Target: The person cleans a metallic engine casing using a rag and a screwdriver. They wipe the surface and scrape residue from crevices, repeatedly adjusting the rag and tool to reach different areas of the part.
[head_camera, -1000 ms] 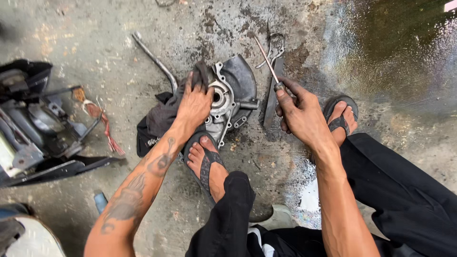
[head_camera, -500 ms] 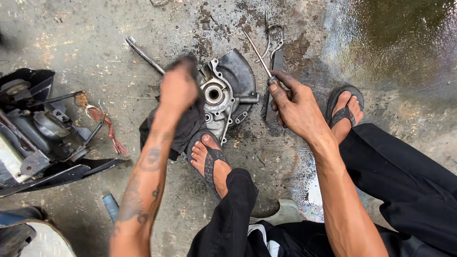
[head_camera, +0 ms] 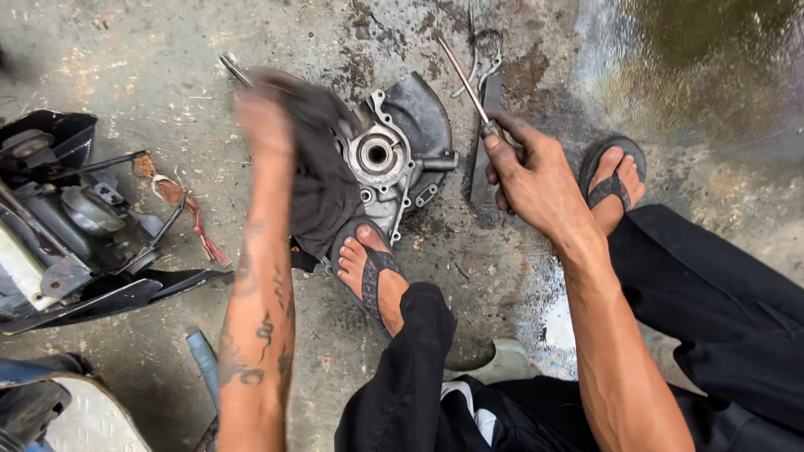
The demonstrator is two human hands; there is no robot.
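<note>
**Rag lifted off cover, screwdriver in other hand**

Left hand (head_camera: 266, 120): raised and motion-blurred, fingers closed on a dark rag (head_camera: 322, 172). Rag hanging from the grip, draped down the left edge of the engine cover (head_camera: 394, 159), lower end reaching the floor beside the left sandal (head_camera: 368, 268).

Right hand (head_camera: 529, 180): fingers wrapped tight round the handle of a screwdriver (head_camera: 469, 88), thumb on top. Shaft pointing up and away to the left, tip in the air above the stained concrete, clear of the cover.

Engine cover: grey cast metal, lying on the concrete floor (head_camera: 151, 67) between the two hands, round bore facing up, bolt lugs round the rim. Toes of left sandal touching its near edge.

Also on floor: flat dark metal bar (head_camera: 484, 138) just beside the right hand, right of the cover. Bent metal rod (head_camera: 234, 69) sticking out behind the left hand. Black plastic-and-metal vehicle assembly (head_camera: 75, 226) well off to the left, bundle of red wires (head_camera: 188, 213) at its edge. Right foot in sandal (head_camera: 615, 180) just behind the right wrist. Wet patch (head_camera: 703, 75) top right.
</note>
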